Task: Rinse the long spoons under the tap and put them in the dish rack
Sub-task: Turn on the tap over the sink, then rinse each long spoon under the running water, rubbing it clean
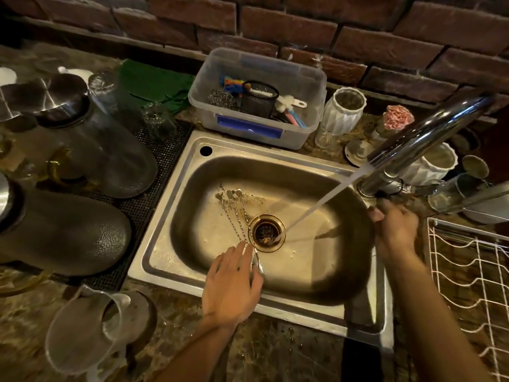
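Countertop (275, 351), mottled brown stone, spanning the lower frame beneath a red brick wall (289, 26) along the top edge. Stainless steel sink (176, 244) at centre, its basin stained brown around the drain (266, 232). Dark upturned jugs (60, 230) crowd a black drying mat (165, 158) at the left of the frame. Clear plastic tub (308, 86) behind the sink, holding a mesh cup, a steel scourer and brushes. White wire dish rack (468, 274) at the right edge, with no spoons in it. Chrome tap (429, 130) arching in from the upper right, its water stream (325, 202) falling slantwise into the drain. Right hand (396, 230) at the sink's right rim, near the tap's base, its fingers curled; blur hides whether they grip anything. Left hand (231, 282) reaching over the sink's near rim, fingers straight and slightly spread, fingertips resting on the handle ends of the long spoons. Long spoons (237, 213), several thin twisted-stem pieces, lying fanned on the basin floor left of the drain, bowls toward the upper left, apart from the stream.
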`<state>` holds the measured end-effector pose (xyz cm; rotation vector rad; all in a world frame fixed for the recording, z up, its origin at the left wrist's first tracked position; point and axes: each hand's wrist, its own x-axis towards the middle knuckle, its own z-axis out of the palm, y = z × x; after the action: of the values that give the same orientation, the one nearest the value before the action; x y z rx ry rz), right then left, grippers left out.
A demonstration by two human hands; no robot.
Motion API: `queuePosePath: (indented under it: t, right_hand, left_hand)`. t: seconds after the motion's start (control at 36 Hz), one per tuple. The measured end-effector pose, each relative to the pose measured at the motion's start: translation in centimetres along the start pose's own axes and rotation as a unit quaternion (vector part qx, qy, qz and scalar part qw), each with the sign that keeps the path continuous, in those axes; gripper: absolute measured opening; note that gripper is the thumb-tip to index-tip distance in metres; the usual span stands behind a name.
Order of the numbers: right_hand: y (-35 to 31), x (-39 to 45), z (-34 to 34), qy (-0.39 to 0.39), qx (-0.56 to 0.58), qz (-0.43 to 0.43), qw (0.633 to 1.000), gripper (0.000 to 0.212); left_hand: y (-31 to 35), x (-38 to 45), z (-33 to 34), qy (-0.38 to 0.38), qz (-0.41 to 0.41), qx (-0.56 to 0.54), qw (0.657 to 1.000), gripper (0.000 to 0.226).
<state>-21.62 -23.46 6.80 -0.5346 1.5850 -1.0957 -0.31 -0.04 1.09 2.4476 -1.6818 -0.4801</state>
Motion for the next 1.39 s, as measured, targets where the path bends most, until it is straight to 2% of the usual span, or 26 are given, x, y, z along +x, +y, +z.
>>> queuePosePath:
  t: [0.11, 0.22, 0.31, 0.36, 0.42, 0.5, 0.56, 0.64, 0.81, 0.94, 1.11, 1.22, 1.31, 1.39]
  right_hand:
    - [3.9, -5.3, -0.3, -0.043, -0.085, -0.005, 0.995, 0.036]
    - [6.9, -9.2, 1.5, -0.159, -0.188, 0.035, 0.968, 0.023]
    - [8.5, -10.6, 3.2, -0.216, -0.247, 0.055, 0.943, 0.024]
    - [9.5, -11.1, 3.9, -0.251, -0.277, 0.071, 0.925, 0.023]
    - [10.4, -11.0, 4.4, -0.274, -0.298, 0.086, 0.91, 0.022]
    - [11.7, -9.7, 5.1, -0.285, -0.318, 0.082, 0.901, 0.023]
    - [12.6, -8.4, 5.5, -0.286, -0.321, 0.078, 0.9, 0.022]
    - [14.1, -6.1, 6.4, -0.284, -0.332, 0.07, 0.897, 0.018]
    - [16.8, -2.6, 9.5, -0.292, -0.398, 0.026, 0.869, 0.018]
    - [19.0, -1.8, 11.4, -0.286, -0.462, -0.033, 0.839, 0.011]
    - [21.3, -2.1, 12.0, -0.304, -0.503, -0.091, 0.804, 0.024]
    - [22.0, -1.9, 11.8, -0.305, -0.518, -0.124, 0.79, 0.012]
    - [22.1, -1.7, 11.6, -0.303, -0.532, -0.153, 0.775, 0.012]
    - [22.1, -1.6, 11.3, -0.321, -0.523, -0.128, 0.78, 0.012]
  left_hand:
    - [-0.1, 0.2, 0.1, 0.016, 0.026, -0.004, 1.0, 0.047]
    - [-0.3, -0.1, 0.1, 0.0, 0.031, -0.026, 0.999, 0.039]
    - [0.0, 0.0, -0.3, -0.037, -0.004, -0.055, 0.998, 0.034]
    - [0.0, 1.0, -0.5, -0.043, -0.078, -0.118, 0.989, 0.032]
    - [-0.2, 3.0, -0.8, -0.035, -0.185, -0.27, 0.944, 0.033]
    - [-1.3, 6.3, -1.8, -0.058, -0.283, -0.49, 0.822, 0.03]
    - [-2.4, 8.0, -2.0, -0.061, -0.324, -0.555, 0.763, 0.026]
    - [-4.1, 10.2, -1.0, -0.064, -0.348, -0.594, 0.723, 0.017]
    - [-4.5, 13.7, 1.8, -0.059, -0.362, -0.584, 0.724, 0.01]
    - [-3.9, 14.5, 4.1, -0.027, -0.354, -0.566, 0.744, 0.022]
    - [-3.5, 15.1, 5.4, -0.002, -0.349, -0.548, 0.761, 0.036]
    - [-3.3, 15.2, 5.7, 0.0, -0.35, -0.549, 0.759, 0.04]
    - [-3.2, 15.1, 5.7, -0.005, -0.351, -0.556, 0.753, 0.033]
    - [-3.2, 15.1, 5.8, -0.02, -0.347, -0.573, 0.742, 0.029]
